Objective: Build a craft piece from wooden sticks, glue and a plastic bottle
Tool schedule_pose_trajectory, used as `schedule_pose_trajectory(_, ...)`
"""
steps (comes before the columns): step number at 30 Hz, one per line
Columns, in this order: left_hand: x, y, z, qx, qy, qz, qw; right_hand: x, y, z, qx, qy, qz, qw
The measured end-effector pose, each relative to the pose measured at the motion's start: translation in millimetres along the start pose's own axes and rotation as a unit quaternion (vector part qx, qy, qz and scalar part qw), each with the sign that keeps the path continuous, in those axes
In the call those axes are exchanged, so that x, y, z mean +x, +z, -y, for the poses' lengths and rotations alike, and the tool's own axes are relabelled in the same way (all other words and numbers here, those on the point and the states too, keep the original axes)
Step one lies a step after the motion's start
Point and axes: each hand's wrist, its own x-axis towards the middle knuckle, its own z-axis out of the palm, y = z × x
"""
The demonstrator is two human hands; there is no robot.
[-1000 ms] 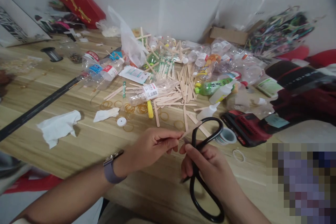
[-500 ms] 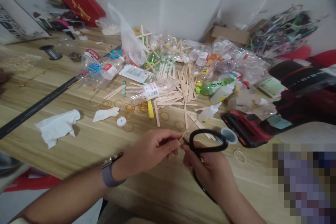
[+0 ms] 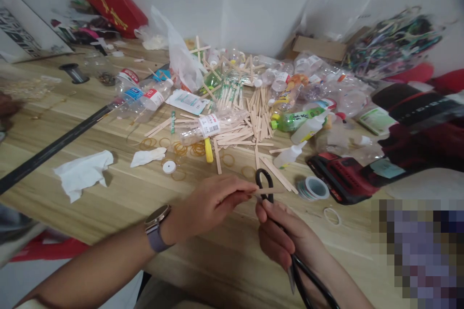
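Observation:
My left hand [image 3: 213, 205] pinches a flat wooden craft stick [image 3: 271, 191], which points right, roughly level, across a black scissor handle loop. A watch is strapped on that wrist. My right hand [image 3: 290, 236] is closed around the black-handled scissors [image 3: 270, 181]. One loop rises above my fingers, while the other handle hangs below the palm beside a metal blade tip. Both hands are close together over the front of the wooden table. Just beyond them lie loose craft sticks [image 3: 279, 174] and a small spool [image 3: 313, 188].
Plastic bottles [image 3: 208, 126], piled sticks [image 3: 261, 116] and rubber bands [image 3: 181, 148] cover the table's middle. A red-and-black power drill [image 3: 362, 178] sits at right, glue bottles [image 3: 290, 155] beside it. At left are a long black bar [image 3: 58, 142] and crumpled tissue [image 3: 85, 174]. Another person's hand [image 3: 9, 106] shows at the far left.
The scissors have turned in my right hand, one handle now swinging lower. The stick in my left hand has gone from slanting upward to nearly level.

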Motion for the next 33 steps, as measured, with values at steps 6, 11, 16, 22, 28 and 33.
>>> schedule_pose_trajectory(6, -2, 7, -9, 0.051, -0.081, -0.009, 0.995, 4, 4, -5, -0.012, -0.062, -0.042, 0.997)
schedule_pose_trajectory(11, 3, 3, -3, 0.015, -0.183, -0.068, 0.981, 8, -1, -14, -0.085, -0.098, -0.036, 0.991)
schedule_pose_trajectory(16, 4, 2, 1, -0.023, -0.197, -0.072, 0.978, 7, 1, -11, -0.130, -0.103, -0.073, 0.983)
schedule_pose_trajectory(22, -1, 3, -6, -0.045, -0.198, -0.077, 0.976, 7, 2, -11, -0.183, -0.115, -0.098, 0.971)
schedule_pose_trajectory(28, 0, -1, -8, -0.054, -0.213, -0.070, 0.973, 2, 0, -15, -0.309, -0.126, -0.081, 0.939)
schedule_pose_trajectory(33, 1, -1, -8, -0.085, -0.244, -0.057, 0.964, 3, -5, -13, -0.363, -0.100, -0.066, 0.924)
